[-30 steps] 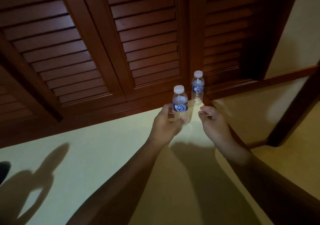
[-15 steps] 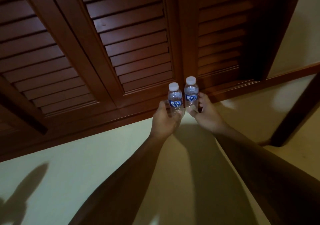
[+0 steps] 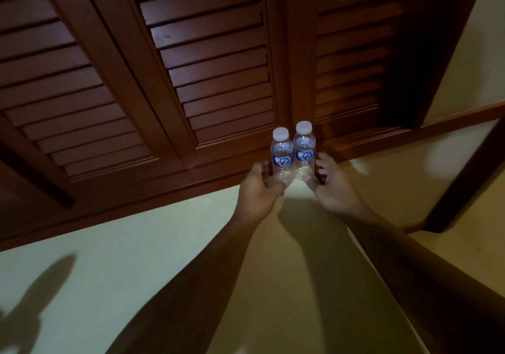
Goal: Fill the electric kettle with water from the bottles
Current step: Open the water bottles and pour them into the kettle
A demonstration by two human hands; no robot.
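Two small clear water bottles with white caps and blue labels stand upright side by side, touching. My left hand point(image 3: 261, 187) grips the lower part of the left bottle point(image 3: 281, 154). My right hand point(image 3: 332, 187) holds the base of the right bottle point(image 3: 304, 149), fingers curled round its far side. Both bottles sit low in front of the dark wooden louvred doors point(image 3: 213, 67). No kettle is in view.
Pale cream floor point(image 3: 136, 258) spreads below and around my arms. A wooden skirting board point(image 3: 451, 118) runs along the wall at right, and a dark wooden post or leg point(image 3: 464, 184) slants down at the far right. Lighting is dim.
My right hand reached forward and took hold of the farther bottle. My left hand brought its bottle up beside it, so both now stand together.
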